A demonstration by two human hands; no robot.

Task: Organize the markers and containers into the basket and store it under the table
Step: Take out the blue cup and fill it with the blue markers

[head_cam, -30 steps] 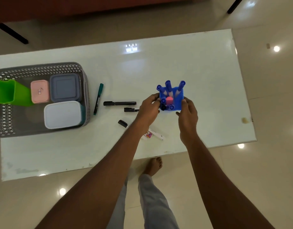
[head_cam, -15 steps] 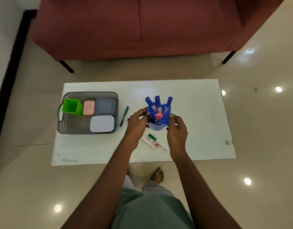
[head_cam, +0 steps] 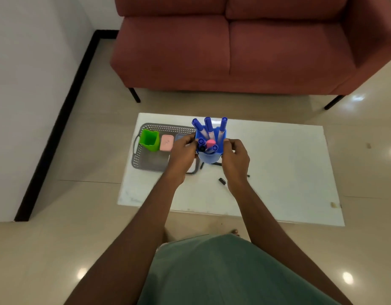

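Blue marker cup [head_cam: 210, 155] gripped from both sides, lifted above the white table [head_cam: 289, 164].

Left hand [head_cam: 183, 153] is closed on the cup's left wall, right hand [head_cam: 235, 158] on its right wall; the cup is held clear of the tabletop, between the table's middle and the grey basket [head_cam: 143, 159]. The basket is set at the table's left edge, its far rim near the far-left corner; a green cup [head_cam: 149, 140] and a pink container [head_cam: 166, 142] are stood in its far part, while the near part is partly hidden by the left hand. The table's right half is bare out to the right edge. Loose black markers [head_cam: 222, 181] are left near the table's middle, below the hands. The cup is seen upright, open-topped, packed with blue-capped markers [head_cam: 208, 125] and one pink-topped item [head_cam: 210, 143]. A red sofa [head_cam: 234, 45] is seen beyond the far edge.
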